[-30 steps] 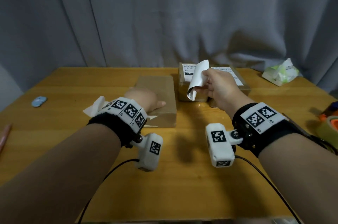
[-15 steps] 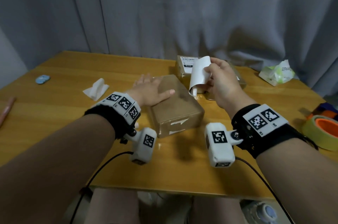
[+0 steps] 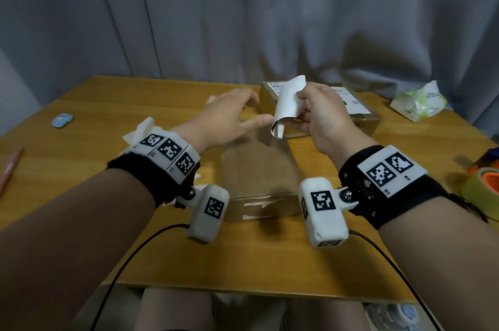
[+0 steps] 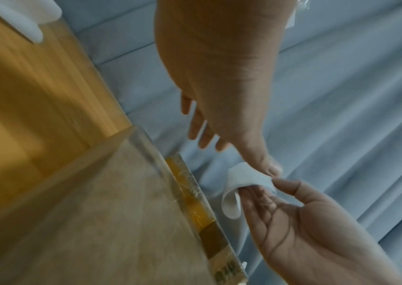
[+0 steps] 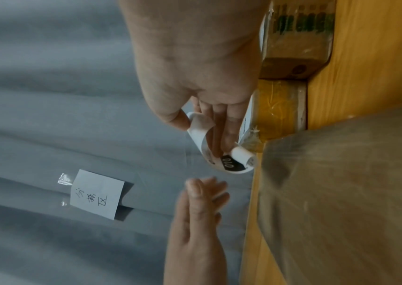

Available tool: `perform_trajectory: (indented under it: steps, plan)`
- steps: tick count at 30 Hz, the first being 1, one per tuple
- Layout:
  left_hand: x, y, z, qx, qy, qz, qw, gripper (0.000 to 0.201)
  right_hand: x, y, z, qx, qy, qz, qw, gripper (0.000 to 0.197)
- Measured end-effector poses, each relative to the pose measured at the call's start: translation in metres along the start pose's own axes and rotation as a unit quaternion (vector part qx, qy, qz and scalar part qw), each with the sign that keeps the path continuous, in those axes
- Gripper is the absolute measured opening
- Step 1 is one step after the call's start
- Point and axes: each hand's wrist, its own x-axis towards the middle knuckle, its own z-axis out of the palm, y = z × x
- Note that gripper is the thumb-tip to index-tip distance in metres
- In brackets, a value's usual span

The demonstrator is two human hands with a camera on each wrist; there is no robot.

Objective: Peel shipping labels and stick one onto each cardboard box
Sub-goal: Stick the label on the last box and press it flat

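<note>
A plain cardboard box (image 3: 256, 168) with no label on top lies lengthwise at mid-table, between my forearms. Behind it stand two boxes that carry labels, one at the centre back (image 3: 268, 95) and one to its right (image 3: 361, 117). My right hand (image 3: 299, 109) pinches a curled white shipping label (image 3: 289, 104) above the plain box's far end; black print "010" shows on the label (image 5: 229, 164). My left hand (image 3: 251, 112) hovers beside it with fingers spread. Its thumb (image 4: 268, 165) touches the label's edge (image 4: 246, 177).
A tissue pack (image 3: 417, 104) lies back right and a tape roll (image 3: 483, 195) at the right edge. Crumpled white backing paper (image 3: 140, 131), a blue object (image 3: 62, 121) and a pink pen (image 3: 9, 168) lie left. A grey curtain hangs behind, with a handwritten note (image 5: 96, 194) taped on.
My left hand slid the plain box from the left to the middle, then lifted off it and reached to the label. My right hand kept hold of the label.
</note>
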Motion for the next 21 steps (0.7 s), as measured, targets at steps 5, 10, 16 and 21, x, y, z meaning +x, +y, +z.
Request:
perform_trajectory:
  steps: [5, 10, 16, 21]
  plan:
    - [0.001, 0.008, -0.002, 0.05, 0.142, 0.141, 0.979, 0.055, -0.001, 0.001, 0.007, 0.011, 0.004, 0.002, 1.0, 0.015]
    - [0.004, 0.014, 0.0, 0.124, 0.175, 0.188, 0.958, 0.039, -0.003, -0.001, 0.01, 0.025, 0.005, 0.013, 1.0, 0.014]
    - [0.006, 0.023, -0.001, 0.147, 0.165, 0.203, 0.954, 0.011, -0.008, -0.006, 0.013, 0.025, -0.013, 0.017, 0.999, 0.02]
    - [0.004, 0.029, -0.005, -0.05, 0.185, 0.077, 0.978, 0.001, -0.014, -0.01, 0.008, -0.059, -0.021, -0.029, 0.998, 0.017]
